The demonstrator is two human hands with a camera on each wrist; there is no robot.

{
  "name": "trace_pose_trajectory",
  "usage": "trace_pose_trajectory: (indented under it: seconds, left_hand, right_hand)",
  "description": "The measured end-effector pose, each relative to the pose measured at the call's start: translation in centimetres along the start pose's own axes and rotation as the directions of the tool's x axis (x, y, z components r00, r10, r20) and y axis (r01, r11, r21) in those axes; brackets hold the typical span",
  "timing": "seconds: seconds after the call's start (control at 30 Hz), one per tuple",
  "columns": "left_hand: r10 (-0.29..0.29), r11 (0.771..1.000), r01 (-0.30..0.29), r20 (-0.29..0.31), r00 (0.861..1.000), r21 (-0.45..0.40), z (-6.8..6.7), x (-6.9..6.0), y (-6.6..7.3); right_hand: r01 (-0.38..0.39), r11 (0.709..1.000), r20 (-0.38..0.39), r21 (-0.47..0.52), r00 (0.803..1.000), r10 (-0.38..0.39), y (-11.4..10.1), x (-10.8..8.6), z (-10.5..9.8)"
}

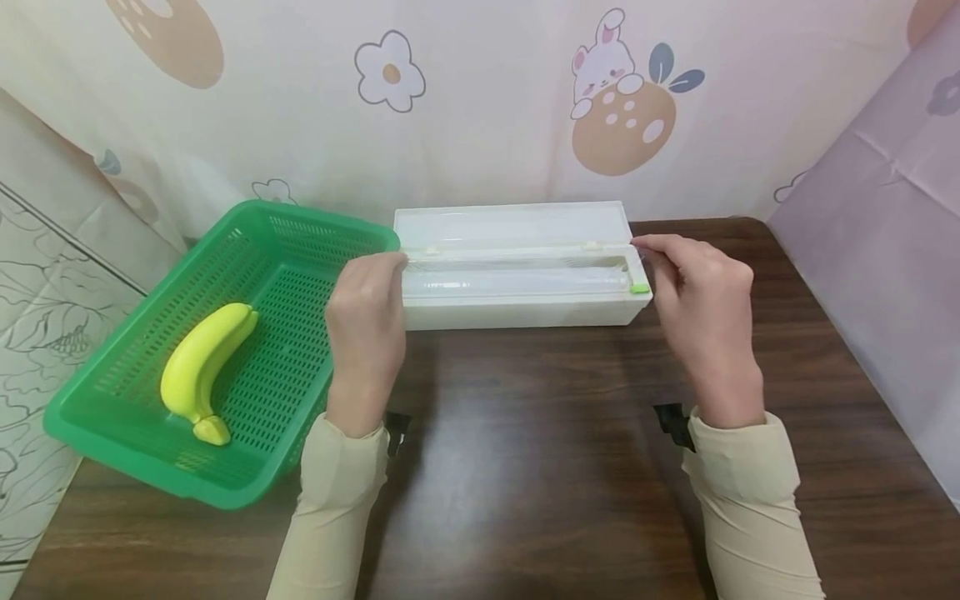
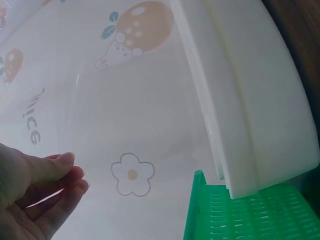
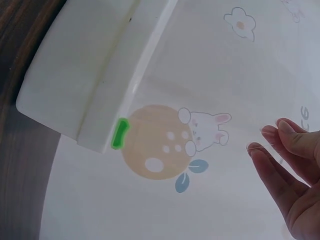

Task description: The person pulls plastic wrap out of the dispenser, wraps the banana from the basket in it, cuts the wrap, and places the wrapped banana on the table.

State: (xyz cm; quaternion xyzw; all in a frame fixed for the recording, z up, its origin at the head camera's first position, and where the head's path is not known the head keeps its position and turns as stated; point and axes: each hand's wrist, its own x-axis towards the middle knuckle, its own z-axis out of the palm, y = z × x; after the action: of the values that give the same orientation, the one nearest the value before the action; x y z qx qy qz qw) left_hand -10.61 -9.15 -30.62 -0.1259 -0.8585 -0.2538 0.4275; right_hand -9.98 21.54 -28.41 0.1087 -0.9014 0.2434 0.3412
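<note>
A white box, lid raised, is sitting at twelve o'clock, showing a glossy roll and green tab; the left hand is pinching tightly, the right hand more loosely, both apparently gripping clear film; dark wooden table is shining; green basket is resting at ten o'clock; printed curtain is hanging behind.

Arms extended forward, apart | left hand: fingertip pinch | right hand: fingertip pinch
</note>
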Motion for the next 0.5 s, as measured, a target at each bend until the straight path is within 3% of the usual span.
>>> trace_pose_trajectory:
  seconds: [0.4, 0.5]
  left_hand:
    - [-0.005, 1.0, 0.004, -0.026, 1.0, -0.031, -1.0, 0.3, 0.5]
    - [-0.005, 0.999, 0.004, -0.042, 0.999, -0.039, -1.2, 0.4, 0.6]
  right_hand:
    - [0.047, 0.999, -0.111, 0.008, 0.993, -0.045, -0.5, -0.1, -0.5]
    - [0.073, 0.997, -0.109, -0.014, 0.991, -0.074, -0.4, -0.1, -0.8]
